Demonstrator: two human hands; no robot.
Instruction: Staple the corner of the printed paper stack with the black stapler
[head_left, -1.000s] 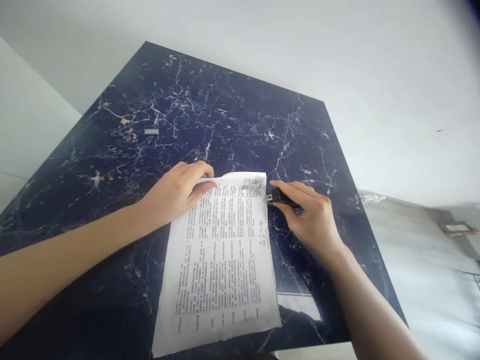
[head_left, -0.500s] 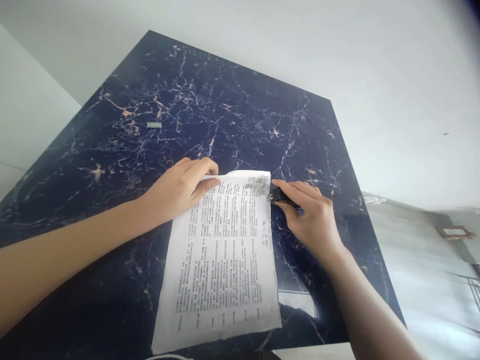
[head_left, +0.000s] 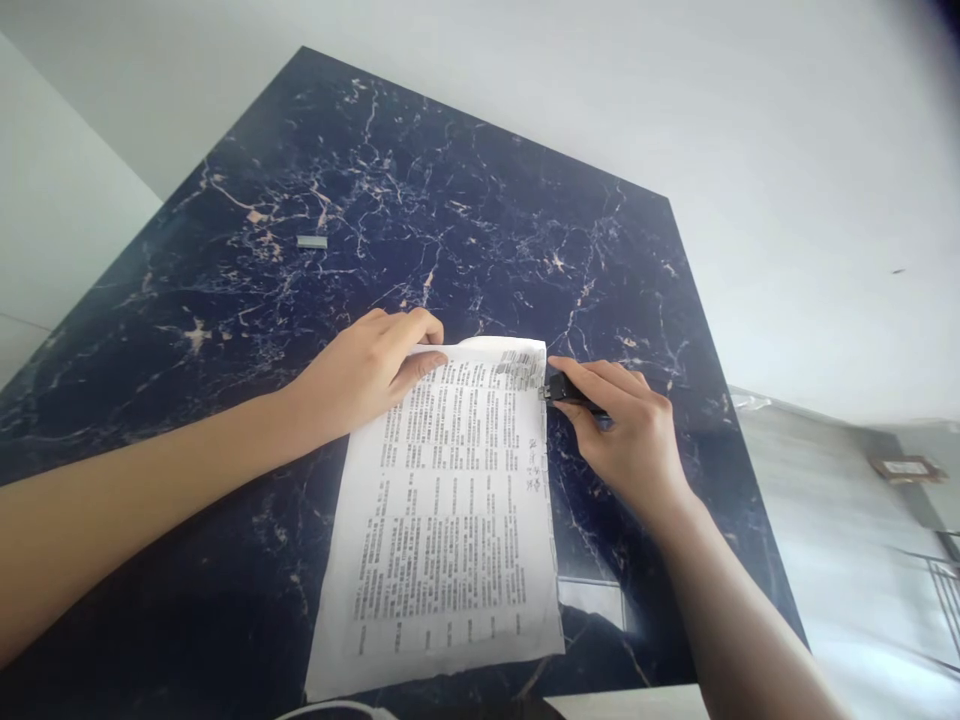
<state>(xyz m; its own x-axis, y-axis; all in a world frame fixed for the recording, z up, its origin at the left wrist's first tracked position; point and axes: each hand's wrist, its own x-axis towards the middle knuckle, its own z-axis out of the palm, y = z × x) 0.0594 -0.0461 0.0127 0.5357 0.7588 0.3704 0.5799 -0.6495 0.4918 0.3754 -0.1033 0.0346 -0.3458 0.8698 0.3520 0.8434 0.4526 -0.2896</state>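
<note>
Printed sheets of paper [head_left: 442, 520] lie in front of me, their text running sideways and some handwriting near the right edge. My left hand [head_left: 379, 365] grips the upper left edge of the paper, thumb on top and fingers curled behind. My right hand [head_left: 626, 420] is closed around a small black stapler [head_left: 570, 392]. The metal nose of the stapler meets the right edge of the paper near its upper corner. Most of the stapler's body is hidden inside my fingers.
The dark blue marbled table [head_left: 480, 250] has a strip of staples [head_left: 312, 242] on it, beyond my left hand. Part of a white cable [head_left: 330, 708] shows at the near edge. A pale wall [head_left: 787, 200] stands past the far edge.
The view has shifted slightly. Both hands, the paper and the stapler keep nearly the same positions relative to each other.
</note>
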